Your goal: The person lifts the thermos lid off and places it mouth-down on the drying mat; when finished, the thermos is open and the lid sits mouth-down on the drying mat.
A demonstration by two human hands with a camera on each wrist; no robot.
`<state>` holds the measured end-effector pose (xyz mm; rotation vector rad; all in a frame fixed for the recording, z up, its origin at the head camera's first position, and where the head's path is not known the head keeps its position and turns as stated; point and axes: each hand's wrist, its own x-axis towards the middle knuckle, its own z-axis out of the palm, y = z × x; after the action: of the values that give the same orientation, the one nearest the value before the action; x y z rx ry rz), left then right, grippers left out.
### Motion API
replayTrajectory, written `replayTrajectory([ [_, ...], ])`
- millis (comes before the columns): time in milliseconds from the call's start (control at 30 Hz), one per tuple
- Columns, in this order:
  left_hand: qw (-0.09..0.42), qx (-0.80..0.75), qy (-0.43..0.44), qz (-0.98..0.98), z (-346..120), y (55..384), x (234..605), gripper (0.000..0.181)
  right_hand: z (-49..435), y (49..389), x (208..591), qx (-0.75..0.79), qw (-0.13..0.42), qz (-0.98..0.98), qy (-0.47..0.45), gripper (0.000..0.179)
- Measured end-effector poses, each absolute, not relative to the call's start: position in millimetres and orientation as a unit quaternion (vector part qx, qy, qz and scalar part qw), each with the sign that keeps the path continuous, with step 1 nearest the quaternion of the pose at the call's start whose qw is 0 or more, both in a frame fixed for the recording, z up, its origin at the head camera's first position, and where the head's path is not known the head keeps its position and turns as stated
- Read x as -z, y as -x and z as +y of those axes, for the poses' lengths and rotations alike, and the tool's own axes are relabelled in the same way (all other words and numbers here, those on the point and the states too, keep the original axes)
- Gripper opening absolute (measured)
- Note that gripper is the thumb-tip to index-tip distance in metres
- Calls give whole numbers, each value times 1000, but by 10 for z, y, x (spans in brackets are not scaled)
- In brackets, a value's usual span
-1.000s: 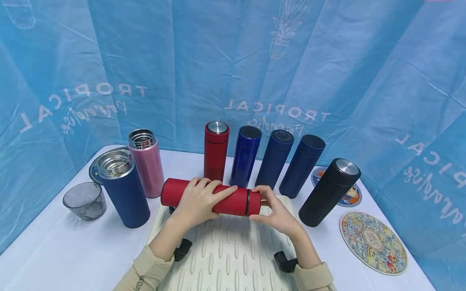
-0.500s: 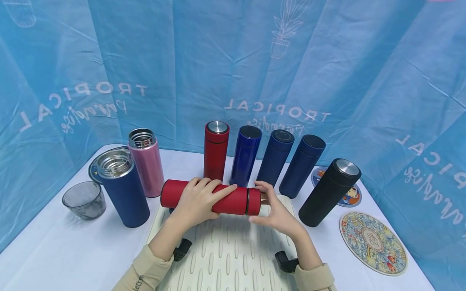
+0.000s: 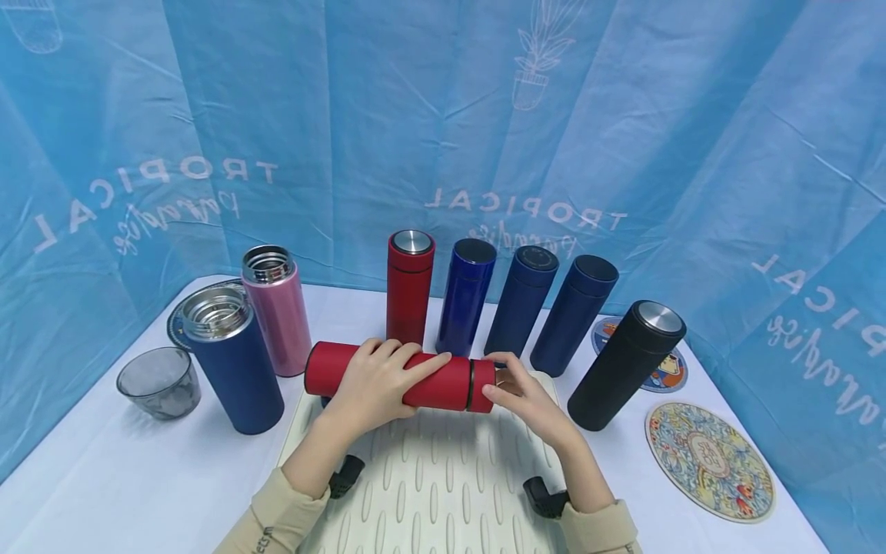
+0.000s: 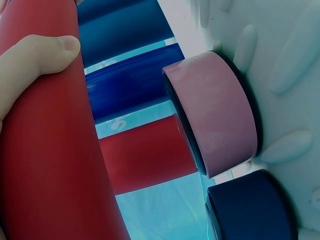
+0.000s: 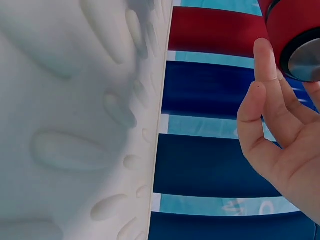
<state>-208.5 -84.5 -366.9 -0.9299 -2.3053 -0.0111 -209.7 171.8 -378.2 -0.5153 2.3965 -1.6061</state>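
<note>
A red thermos (image 3: 443, 382) lies sideways above a pale textured board, its lid (image 3: 482, 385) toward the right. My left hand (image 3: 381, 385) grips its body from above; the left wrist view shows the thumb along the red side. At the lid end is my right hand (image 3: 522, 396), thumb and forefinger on the lid's rim. In the right wrist view its other fingers stand beside the lid's steel top (image 5: 306, 60). A pink lid (image 4: 215, 115) and a navy lid (image 4: 252, 210) sit on the board, mostly hidden behind the thermos in the head view.
Topless navy (image 3: 238, 369) and pink (image 3: 280, 315) thermoses stand left, beside a grey glass bowl (image 3: 162, 385). Behind are a red thermos (image 3: 408, 292) and several blue ones (image 3: 465, 300). A black thermos (image 3: 616, 377) and round patterned coasters (image 3: 709, 462) are right. The board (image 3: 443, 477) lies in front.
My right hand first held the lid, then its fingers spread and came off it. Now thumb and forefinger are back on the rim. The left hand and red thermos have barely moved.
</note>
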Motion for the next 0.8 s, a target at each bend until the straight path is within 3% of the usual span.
replayTrajectory([
  [333,313,10,352,-882,-842,2076,3661,83,1738,2103,3789,542,95,811,199,55],
  [633,324,7,351,-879,-844,2068,3652,83,1740,2099,3795,525,37,811,255,65],
  [800,321,11,349,-880,-845,2070,3650,84,1734,2105,3783,546,77,802,229,69],
])
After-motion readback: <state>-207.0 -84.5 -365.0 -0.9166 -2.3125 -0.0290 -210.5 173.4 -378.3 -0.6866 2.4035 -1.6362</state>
